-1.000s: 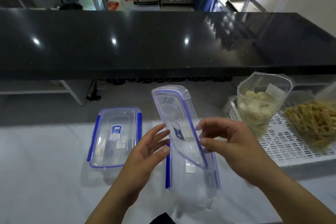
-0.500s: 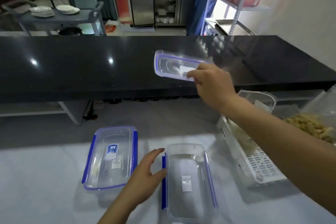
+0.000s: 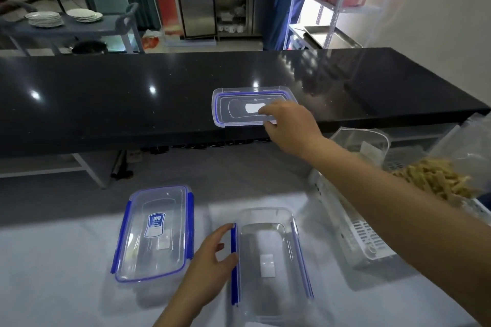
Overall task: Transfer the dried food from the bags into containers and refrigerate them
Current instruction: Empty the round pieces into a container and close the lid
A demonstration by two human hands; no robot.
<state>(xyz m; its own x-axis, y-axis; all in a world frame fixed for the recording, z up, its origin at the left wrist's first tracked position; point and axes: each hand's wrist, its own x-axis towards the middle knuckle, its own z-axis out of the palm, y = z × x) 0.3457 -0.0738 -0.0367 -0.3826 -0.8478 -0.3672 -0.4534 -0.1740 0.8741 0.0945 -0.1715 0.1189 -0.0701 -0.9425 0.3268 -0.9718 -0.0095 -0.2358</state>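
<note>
Lid (image 3: 239, 107) lies flat on the black shelf (image 3: 106, 103), up past the white surface (image 3: 53, 287). The right hand (image 3: 289, 127) touches its near end, with loose fingers gripping nothing. The left hand (image 3: 204, 263) rests its relaxed fingers against the side of the open box (image 3: 271, 260). A closed box (image 3: 155, 233) sits just beside it on the left. Bags of dried food (image 3: 435, 180) stand in a white basket (image 3: 358, 236) on the right.

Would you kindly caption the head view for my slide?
Right hand sets the lid on the black counter; left hand steadies the open container.
</note>
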